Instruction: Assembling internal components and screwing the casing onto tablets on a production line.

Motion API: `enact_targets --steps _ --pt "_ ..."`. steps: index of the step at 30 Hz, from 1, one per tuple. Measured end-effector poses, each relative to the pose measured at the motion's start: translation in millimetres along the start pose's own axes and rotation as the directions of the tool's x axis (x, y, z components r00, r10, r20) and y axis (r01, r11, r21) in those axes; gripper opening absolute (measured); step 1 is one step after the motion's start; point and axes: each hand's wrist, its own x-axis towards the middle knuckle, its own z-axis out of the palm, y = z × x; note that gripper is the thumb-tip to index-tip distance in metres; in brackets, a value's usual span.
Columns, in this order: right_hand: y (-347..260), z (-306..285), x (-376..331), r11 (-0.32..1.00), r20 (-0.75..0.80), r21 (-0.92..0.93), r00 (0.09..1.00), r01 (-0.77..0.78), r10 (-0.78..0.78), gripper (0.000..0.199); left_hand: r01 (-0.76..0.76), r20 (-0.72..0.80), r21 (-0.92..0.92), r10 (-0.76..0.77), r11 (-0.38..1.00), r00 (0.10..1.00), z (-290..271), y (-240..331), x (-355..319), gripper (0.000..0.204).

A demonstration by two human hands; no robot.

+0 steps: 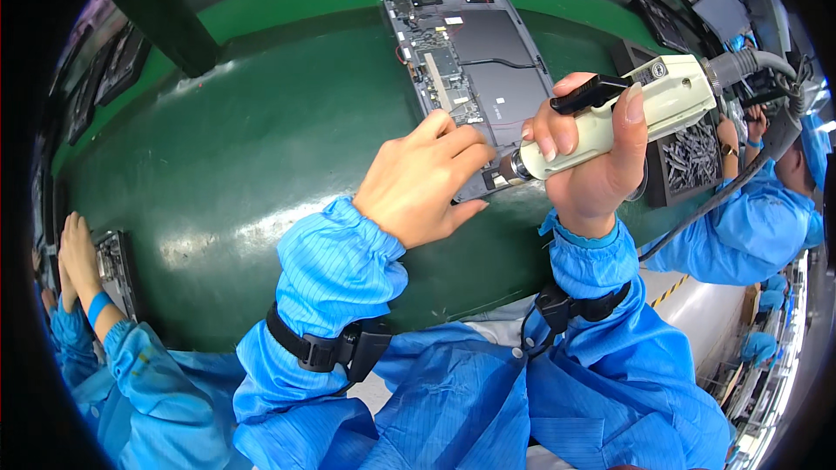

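An open laptop base (514, 91) lies on the green table, its circuit board and dark flat parts exposed. My right hand (596, 165) is wrapped round a cream electric screwdriver (670, 104) with a black lever. The tool is held tilted, its metal nose over the laptop's near edge; its tip is hard to make out. Beside that nose, my left hand (422, 178) rests over the near left part of the base. Its fingers are bent down and the thumb stands apart; I see nothing held in it, though the fingertips are partly hidden.
A black tray (692, 161) of small grey parts stands to the right. The screwdriver's cable (758, 161) loops down on that side. Co-workers in blue sit at both sides; one person's hands (78, 261) are by another opened device (115, 274). A dark post (165, 13) rises at the far left.
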Motion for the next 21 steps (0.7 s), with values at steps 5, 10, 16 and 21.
enact_targets --steps 5,10,16,21 --pt "3 1 0 0.997 -0.015 -0.066 0.999 -0.041 0.041 0.057 -0.021 0.003 0.021 0.02 1.0 1.0 1 -2 -2 0.04" --pt "5 -1 0 0.998 0.009 -0.053 1.0 -0.019 0.02 0.057 -0.028 0.001 0.013 0.028 1.0 1.0 2 -3 -2 0.038" --pt "8 -2 -10 0.996 0.157 0.088 0.988 -0.025 0.011 0.042 -0.039 -0.02 0.024 0.04 0.999 0.999 4 -3 -4 0.034" --pt "17 4 -18 0.982 0.087 -0.187 0.996 -0.005 0.021 0.05 -0.065 -0.023 0.04 0.066 0.997 0.998 3 -5 -4 0.031"
